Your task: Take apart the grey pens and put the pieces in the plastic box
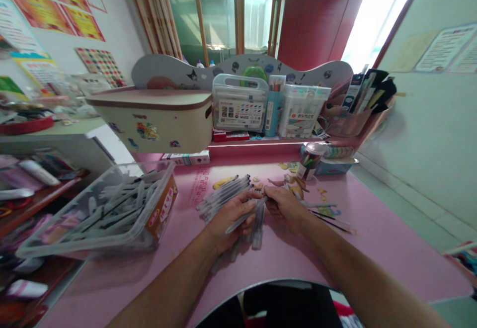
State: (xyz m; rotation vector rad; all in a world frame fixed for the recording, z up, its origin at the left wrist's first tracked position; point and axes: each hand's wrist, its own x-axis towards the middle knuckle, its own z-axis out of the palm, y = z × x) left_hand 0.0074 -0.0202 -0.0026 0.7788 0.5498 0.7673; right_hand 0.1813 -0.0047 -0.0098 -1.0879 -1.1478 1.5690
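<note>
My left hand (233,217) is closed around a clear, slim pen (238,222) held at a slant over the pink table. The fingertips of my right hand (285,206) are pinched at that pen's upper end; the exact contact is partly hidden. Beneath and beside my left hand lie several similar loose pens (258,233). Just beyond it rests a bundle of clear pens with dark tips (225,194). At the left stands a clear plastic box (149,241) with many more translucent pens in it. A few thin brushes or sticks (331,218) lie right of my right hand.
A cream lidded bin (160,124), a clear marker case (240,107), a blue pencil tube (273,109) and a white marker box (303,114) line the raised shelf. A jar (311,159) stands below it. A pink holder (345,119) is at the right end.
</note>
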